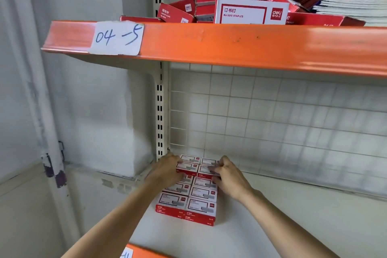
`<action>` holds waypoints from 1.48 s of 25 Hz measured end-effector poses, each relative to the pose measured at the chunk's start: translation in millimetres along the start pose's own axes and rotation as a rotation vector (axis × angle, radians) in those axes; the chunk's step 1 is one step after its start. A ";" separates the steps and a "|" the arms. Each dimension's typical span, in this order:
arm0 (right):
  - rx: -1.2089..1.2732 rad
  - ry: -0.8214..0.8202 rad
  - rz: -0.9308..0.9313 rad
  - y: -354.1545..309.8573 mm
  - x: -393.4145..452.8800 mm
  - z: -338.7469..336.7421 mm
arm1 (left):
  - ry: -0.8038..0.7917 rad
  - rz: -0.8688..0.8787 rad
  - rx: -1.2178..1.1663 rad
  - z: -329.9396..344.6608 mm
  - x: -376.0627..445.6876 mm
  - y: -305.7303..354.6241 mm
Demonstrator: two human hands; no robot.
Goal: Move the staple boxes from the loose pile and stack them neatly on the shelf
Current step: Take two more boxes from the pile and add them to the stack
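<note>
- Lower shelf [282,226]: pale, flat board backed by a white wire grid; an orange front edge shows at the bottom.
- Stacked staple boxes [188,199]: red-and-white, set in two neat columns in the shelf's rear left corner, running from the grid toward the front edge, two layers deep at the front; the rearmost boxes sit higher.
- Upper shelf [251,46]: orange front lip bearing a handwritten paper label [117,37] near its left end.
- Loose pile of boxes [236,6]: red and white, tilted at mixed angles on the upper shelf.
- Notebooks [351,4]: stacked at the upper shelf's right end, just beside the pile.
</note>
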State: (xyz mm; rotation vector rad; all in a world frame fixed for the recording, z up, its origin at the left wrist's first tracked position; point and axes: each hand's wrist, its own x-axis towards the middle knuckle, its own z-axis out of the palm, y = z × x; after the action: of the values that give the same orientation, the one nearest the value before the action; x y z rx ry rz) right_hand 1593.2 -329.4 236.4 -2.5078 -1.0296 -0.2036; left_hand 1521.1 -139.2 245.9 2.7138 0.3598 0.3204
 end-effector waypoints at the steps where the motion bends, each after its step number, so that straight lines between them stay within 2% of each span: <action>1: -0.028 -0.003 -0.017 0.6 -2.9 -1.9 | 0.026 0.018 0.045 -0.3 -2.1 3.5; 5: -0.072 0.020 -0.037 6.0 -19.4 -14.2 | 0.084 0.113 0.107 2.6 -9.2 31.2; 9: -0.163 -0.039 -0.050 27.5 -52.4 -33.3 | 0.020 0.238 0.174 14.9 -23.3 77.1; 13: -0.167 -0.066 -0.004 63.1 -97.8 -57.8 | -0.072 0.292 0.162 37.0 -36.1 127.5; 19: -0.159 -0.011 0.154 133.7 -194.8 -114.2 | -0.240 0.377 0.047 86.6 -60.5 232.4; 29: -0.281 0.110 0.486 243.0 -389.0 -212.1 | -0.318 0.647 -0.111 184.9 -132.5 436.7; 33: -0.264 0.153 0.629 279.4 -462.1 -236.4 | -0.347 0.761 -0.122 216.7 -165.0 504.6; 37: -0.226 0.211 0.687 308.7 -501.7 -246.6 | -0.346 0.843 -0.129 237.8 -179.3 558.9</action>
State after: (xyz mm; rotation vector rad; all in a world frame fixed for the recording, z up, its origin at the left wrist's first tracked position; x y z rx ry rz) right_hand 1455.8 -952.6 214.3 -2.7980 -0.0349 -0.3757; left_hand 1530.5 -772.0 224.2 2.5763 -0.8839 0.0746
